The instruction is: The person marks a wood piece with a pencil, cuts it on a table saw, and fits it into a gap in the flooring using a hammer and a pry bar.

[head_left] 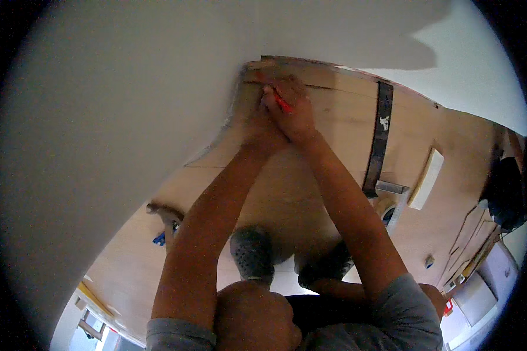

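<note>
My right hand is closed around a slim red tool, possibly a pencil or a knife; its kind is not clear. It works low over the wood-look floor boards, in the corner where two walls meet. Close against it on the left, my left hand reaches to the same spot. Its fingers are mostly hidden by the right hand and by shadow. Just beyond both hands, a dark seam runs across the boards near the wall.
A flat black metal bar lies right of my hands, with a metal square and a pale block beside it. A hammer lies by my left forearm. My grey clog stands below; a black bag-like object sits far right.
</note>
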`<action>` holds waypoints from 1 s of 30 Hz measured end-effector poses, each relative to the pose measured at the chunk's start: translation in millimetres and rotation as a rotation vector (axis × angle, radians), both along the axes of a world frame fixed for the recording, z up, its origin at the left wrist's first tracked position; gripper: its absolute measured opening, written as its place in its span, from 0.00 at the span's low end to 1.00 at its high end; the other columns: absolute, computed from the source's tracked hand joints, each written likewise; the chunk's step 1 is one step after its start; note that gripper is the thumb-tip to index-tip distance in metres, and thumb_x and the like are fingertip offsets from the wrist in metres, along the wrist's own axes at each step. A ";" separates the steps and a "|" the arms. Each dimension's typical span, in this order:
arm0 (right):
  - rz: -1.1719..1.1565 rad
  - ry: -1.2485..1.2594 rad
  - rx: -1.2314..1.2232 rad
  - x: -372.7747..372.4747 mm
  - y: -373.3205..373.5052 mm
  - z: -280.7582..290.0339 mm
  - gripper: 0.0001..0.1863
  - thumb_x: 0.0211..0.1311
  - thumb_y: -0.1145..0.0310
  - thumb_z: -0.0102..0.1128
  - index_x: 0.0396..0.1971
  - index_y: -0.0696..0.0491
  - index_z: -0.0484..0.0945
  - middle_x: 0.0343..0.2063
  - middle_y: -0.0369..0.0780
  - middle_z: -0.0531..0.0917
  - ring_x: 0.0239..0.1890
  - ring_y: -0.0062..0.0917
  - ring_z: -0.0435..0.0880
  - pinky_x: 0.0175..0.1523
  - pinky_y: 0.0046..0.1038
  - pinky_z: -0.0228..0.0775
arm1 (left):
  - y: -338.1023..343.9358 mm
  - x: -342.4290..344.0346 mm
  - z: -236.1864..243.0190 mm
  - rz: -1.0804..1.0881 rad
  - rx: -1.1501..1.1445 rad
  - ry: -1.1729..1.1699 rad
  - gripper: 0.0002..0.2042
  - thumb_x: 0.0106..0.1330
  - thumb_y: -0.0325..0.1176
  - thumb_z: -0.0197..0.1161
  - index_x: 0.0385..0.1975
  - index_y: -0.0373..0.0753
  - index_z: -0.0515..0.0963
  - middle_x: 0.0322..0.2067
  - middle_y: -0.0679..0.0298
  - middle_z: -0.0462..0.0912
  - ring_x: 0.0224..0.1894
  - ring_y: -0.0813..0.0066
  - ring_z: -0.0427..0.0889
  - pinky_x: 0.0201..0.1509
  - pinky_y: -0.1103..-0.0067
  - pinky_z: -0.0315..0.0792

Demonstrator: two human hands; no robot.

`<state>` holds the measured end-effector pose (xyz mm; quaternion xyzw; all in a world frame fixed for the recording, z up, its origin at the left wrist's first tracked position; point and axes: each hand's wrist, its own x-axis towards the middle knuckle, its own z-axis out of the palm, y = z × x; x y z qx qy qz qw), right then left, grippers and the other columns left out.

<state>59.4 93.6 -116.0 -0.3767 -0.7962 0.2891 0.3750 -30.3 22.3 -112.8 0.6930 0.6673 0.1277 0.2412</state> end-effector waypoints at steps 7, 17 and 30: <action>-0.072 0.028 0.052 -6.3 -3.8 -5.8 0.08 0.68 0.70 0.64 0.42 0.56 0.82 0.40 0.48 0.85 0.44 0.48 0.81 0.55 0.45 0.74 | -4.0 0.8 -68.0 0.171 0.000 -0.597 0.39 0.66 0.52 0.62 0.75 0.43 0.60 0.75 0.53 0.61 0.77 0.47 0.57 0.80 0.61 0.56; -0.082 -0.002 0.035 -5.7 -5.6 -6.8 0.10 0.68 0.68 0.63 0.44 0.57 0.81 0.43 0.49 0.84 0.47 0.50 0.80 0.57 0.48 0.72 | -4.2 4.4 -47.1 0.048 0.153 0.078 0.37 0.68 0.50 0.60 0.75 0.43 0.60 0.74 0.53 0.62 0.76 0.47 0.57 0.80 0.61 0.56; -0.097 -0.038 0.010 0.0 -7.2 -5.1 0.08 0.68 0.71 0.62 0.43 0.56 0.81 0.39 0.48 0.84 0.45 0.45 0.81 0.50 0.43 0.75 | -4.4 2.0 -19.0 0.090 0.008 -0.159 0.37 0.68 0.46 0.62 0.75 0.41 0.60 0.73 0.48 0.62 0.76 0.44 0.57 0.79 0.58 0.56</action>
